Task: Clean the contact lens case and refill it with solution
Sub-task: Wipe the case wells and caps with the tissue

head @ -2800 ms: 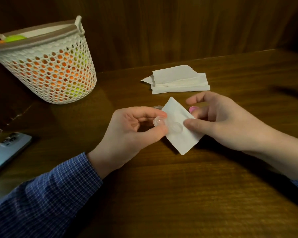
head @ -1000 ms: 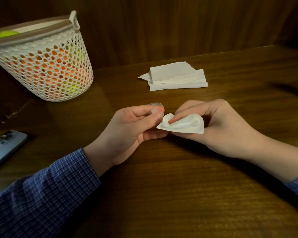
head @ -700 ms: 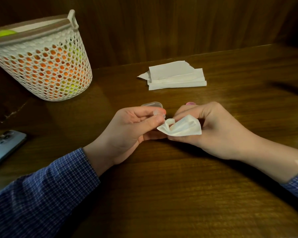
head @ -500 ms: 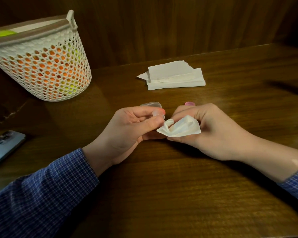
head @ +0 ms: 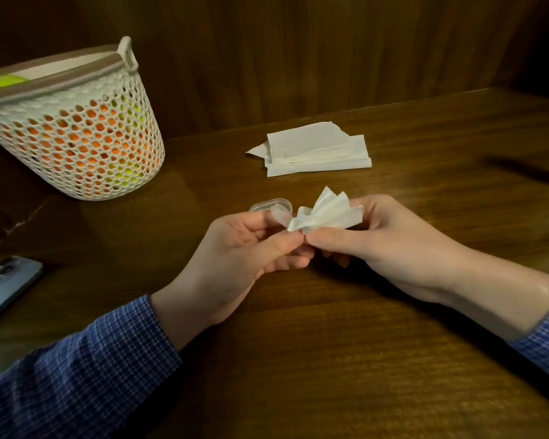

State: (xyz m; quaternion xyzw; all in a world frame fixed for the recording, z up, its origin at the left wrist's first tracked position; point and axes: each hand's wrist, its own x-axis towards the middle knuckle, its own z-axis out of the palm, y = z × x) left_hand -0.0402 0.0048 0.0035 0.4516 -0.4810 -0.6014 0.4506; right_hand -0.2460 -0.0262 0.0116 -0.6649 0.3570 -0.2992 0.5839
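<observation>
Two hands are meeting at mid-table over one clear contact lens case [head: 281,213]. The left hand [head: 241,248] is pinching the case between thumb and forefinger, holding it just above the wooden table [head: 330,359]; only its translucent rim and one round well are showing past the fingertips. The right hand [head: 390,245] is gripping one crumpled white tissue [head: 325,213], its bunched tip touching the case's right end.

The case is lying directly left of the right hand, and its long axis appears to be running left to right, though the left fingers are hiding most of it. Judged from this, the wiping step is under way and the tissue needs only to be pressing leftward into the well. No solution bottle can be identified.

Behind the hands, well apart, one stack of folded tissues [head: 314,153] is resting. One perforated basket [head: 76,128] is standing at far left, and one phone [head: 4,283] is lying at the left edge.
</observation>
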